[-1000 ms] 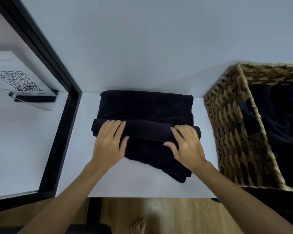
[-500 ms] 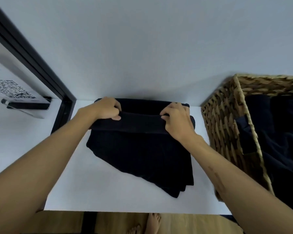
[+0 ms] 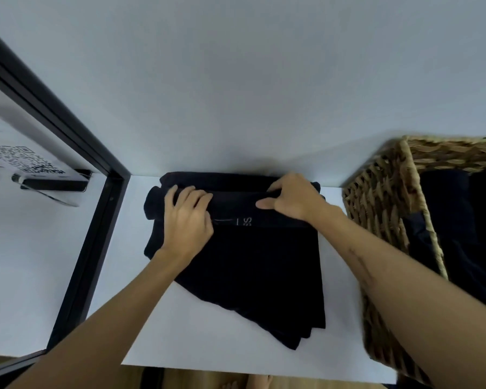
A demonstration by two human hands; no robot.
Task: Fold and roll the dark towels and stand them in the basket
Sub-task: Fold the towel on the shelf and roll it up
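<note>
One dark towel (image 3: 253, 270) lies on the white tabletop (image 3: 208, 341), between the black frame (image 3: 96, 226) on the left and the woven basket (image 3: 382, 209) on the right. It is already folded into a narrow strip of several layers; the layered edges show at the near corner. A small label with pale letters is visible on the cloth, just below the rolled part.

The roll itself is at the far end of the towel, close to the wall. It looks like only a short part is rolled, and most of the strip lies flat toward the person, so I judge the rolling is in an early stage.

The left hand (image 3: 187, 220) rests on the left part of the roll, with the fingers bent over the top of it and pressing on the cloth. The right hand (image 3: 292, 197) holds the right part of the roll, with the fingers curled over its far side and the thumb stretched along the near side.

Inside the basket there is more dark cloth (image 3: 460, 234), but it is too dark and unclear to say if these are finished rolls standing up or loose towels waiting.

What is left for this towel, in my judgement: to roll the whole flat part, then to lift the roll and stand it in the basket. How many towels remain after it, I cannot tell.
</note>
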